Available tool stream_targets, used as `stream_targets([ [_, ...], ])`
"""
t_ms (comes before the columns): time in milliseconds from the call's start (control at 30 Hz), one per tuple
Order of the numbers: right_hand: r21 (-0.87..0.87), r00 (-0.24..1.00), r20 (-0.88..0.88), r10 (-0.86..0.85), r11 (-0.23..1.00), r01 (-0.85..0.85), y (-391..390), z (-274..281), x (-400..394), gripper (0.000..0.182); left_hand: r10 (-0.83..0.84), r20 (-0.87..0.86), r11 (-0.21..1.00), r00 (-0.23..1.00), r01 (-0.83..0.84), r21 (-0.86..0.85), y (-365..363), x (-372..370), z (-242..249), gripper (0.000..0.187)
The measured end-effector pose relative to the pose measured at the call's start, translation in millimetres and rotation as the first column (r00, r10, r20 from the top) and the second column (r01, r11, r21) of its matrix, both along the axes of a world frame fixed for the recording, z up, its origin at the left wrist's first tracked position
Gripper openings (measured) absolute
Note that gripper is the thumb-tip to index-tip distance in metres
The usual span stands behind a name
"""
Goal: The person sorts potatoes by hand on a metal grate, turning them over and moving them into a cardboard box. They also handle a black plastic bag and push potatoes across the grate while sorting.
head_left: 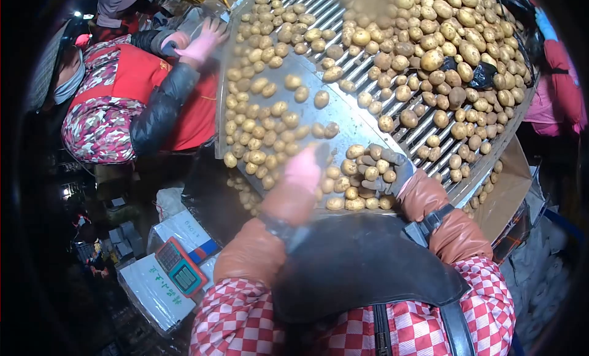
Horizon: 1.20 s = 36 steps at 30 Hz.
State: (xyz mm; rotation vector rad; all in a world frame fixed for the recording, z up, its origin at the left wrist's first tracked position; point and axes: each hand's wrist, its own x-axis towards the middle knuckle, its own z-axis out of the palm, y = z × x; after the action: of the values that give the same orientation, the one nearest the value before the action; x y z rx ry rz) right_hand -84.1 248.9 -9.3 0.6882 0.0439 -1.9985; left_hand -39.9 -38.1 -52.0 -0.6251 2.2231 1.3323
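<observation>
My left hand (305, 167), in a pink-and-grey glove, is smeared by motion over the potatoes near the front edge of the metal sorting table (353, 120); its fingers are not clear. To its right, my right hand (399, 169) in a grey glove has its fingers curled round a few small potatoes (381, 166). More loose potatoes (354, 204) lie beneath and between my hands. A dense spread of small potatoes (257, 135) covers the table's left side.
A large heap of potatoes (454, 25) lies over the slatted metal rack (316, 9), with black plastic (483, 76) among them. A co-worker's pink-gloved hand (205, 42) is at the left edge. A scale display (181, 267) stands at lower left, cardboard (506, 187) at right.
</observation>
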Motion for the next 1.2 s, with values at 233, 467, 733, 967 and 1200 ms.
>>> stream_targets([
  [233, 0.141, 0.851, -0.525, -0.009, 0.985, 0.097, 9, 21, 24, 0.061, -0.38, 0.14, 0.792, 0.914, 0.399, -0.461, 31, -62, 38, 0.035],
  [467, 0.214, 0.834, -0.468, -0.292, 0.878, 0.428, 100, -44, 89, 0.043, -0.466, 0.156, 0.656, 0.871, 0.458, -0.599, 44, -83, 29, 0.054],
  [733, 0.892, 0.893, -0.411, -0.185, 0.122, 0.436, 282, 0, 329, 0.05, -0.349, -0.269, 0.901, 0.898, 0.242, -0.36, 73, -57, 50, 0.054],
  [967, 0.834, 0.915, -0.396, 0.077, -0.387, 0.394, 286, 7, 315, 0.041, -0.551, -0.45, 0.824, 0.703, 0.545, -0.158, 153, -42, 57, 0.043],
  [1200, 0.595, 0.862, -0.482, -0.158, 0.663, 0.454, 157, 72, 146, 0.038, -0.913, -0.356, 0.269, 0.197, 0.949, -0.164, 256, -15, 162, 0.061],
])
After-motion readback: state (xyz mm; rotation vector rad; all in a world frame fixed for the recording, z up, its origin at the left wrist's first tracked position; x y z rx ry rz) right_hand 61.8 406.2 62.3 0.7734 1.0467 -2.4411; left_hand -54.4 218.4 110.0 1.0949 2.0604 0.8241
